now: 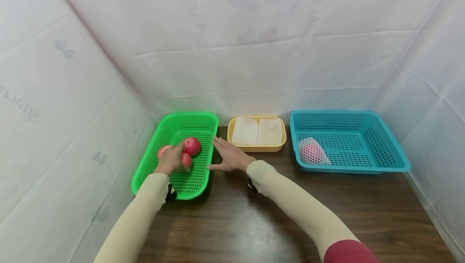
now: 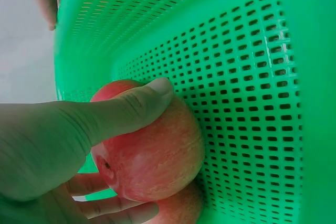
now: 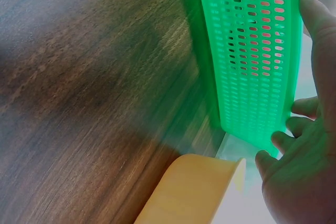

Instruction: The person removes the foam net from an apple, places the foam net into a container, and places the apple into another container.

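Inside the green basket [image 1: 197, 184], my left hand [image 1: 171, 161] holds a red apple [image 2: 157, 156]. In the left wrist view its thumb lies over the top of the apple and the other fingers come round from below. Two more apples show close by: one just beyond the hand [image 1: 192, 146] in the head view, and one partly hidden under the held apple [image 2: 181, 205] in the left wrist view. My right hand [image 1: 230, 156] is spread at the basket's right rim, fingertips right at the edge, holding nothing.
A yellow tray [image 1: 258, 149] with two white foam nets [image 1: 245, 131] stands at the back, right of the green basket. Farther right is a blue basket [image 1: 363, 169] with one netted fruit [image 1: 311, 152] in its left corner. White sheets [image 1: 254, 65] wall in the brown table [image 1: 254, 222].
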Demonstrator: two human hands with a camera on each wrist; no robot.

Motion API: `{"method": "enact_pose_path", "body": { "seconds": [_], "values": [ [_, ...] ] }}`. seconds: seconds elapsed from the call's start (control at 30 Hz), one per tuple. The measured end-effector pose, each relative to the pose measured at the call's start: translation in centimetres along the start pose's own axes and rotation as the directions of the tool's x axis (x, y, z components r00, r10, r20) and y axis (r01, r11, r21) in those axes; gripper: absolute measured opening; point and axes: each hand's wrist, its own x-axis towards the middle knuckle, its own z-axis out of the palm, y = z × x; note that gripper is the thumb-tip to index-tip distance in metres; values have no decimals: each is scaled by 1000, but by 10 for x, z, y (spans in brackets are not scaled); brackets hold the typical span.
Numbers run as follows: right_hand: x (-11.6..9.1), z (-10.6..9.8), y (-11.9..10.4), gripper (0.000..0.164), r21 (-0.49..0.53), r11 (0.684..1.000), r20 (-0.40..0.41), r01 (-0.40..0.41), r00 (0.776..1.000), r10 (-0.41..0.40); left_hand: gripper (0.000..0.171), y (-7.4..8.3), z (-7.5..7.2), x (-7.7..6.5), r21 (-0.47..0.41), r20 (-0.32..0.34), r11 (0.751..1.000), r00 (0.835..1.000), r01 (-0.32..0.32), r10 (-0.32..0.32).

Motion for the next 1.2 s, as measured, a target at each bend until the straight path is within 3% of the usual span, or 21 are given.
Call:
{"method": "enact_pose_path", "body": {
  "seconds": [0.43,0.73,1.2],
  "values": [
    [0,-1,-1,104,4,1000,8,-12,1000,12,75,0,4,-4,36,125,999,992,20,-25],
    [-3,-5,-1,103,5,1000,5,-13,1000,13,78,1,2,-4,14,114,1000,993,22,-23],
    [-3,-9,1,101,-75,997,21,18,1000,-17,64,-1,6,-8,53,96,998,995,13,-19]
  ]
}}
